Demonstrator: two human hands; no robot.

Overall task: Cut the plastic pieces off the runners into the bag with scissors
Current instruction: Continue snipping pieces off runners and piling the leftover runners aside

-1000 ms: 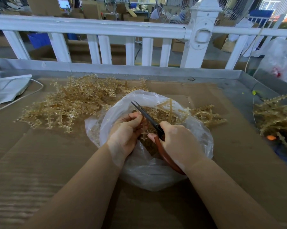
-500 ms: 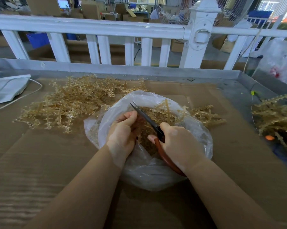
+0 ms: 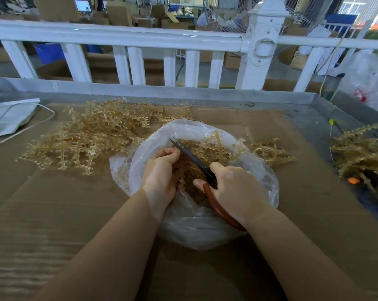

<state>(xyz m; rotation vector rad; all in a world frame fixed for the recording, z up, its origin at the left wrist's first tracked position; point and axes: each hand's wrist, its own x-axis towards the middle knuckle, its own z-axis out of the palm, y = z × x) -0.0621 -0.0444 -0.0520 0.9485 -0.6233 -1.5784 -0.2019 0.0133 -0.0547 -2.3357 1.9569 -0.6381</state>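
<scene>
A clear plastic bag lies open on the cardboard in front of me, holding many small tan cut pieces. My right hand grips the scissors, which have red-brown handles and dark blades pointing up-left over the bag's mouth. My left hand reaches into the bag with curled fingers and holds a tan runner against the blades; most of that runner is hidden by my fingers. Another runner sticks up from the bag's far side.
A big heap of tan runners lies on the cardboard to the far left. More runners lie right of the bag and at the right edge. A white fence borders the far side. A grey bag lies at left.
My left hand has slid slightly up along the blades inside the bag. The scissors and my right hand have barely shifted.
</scene>
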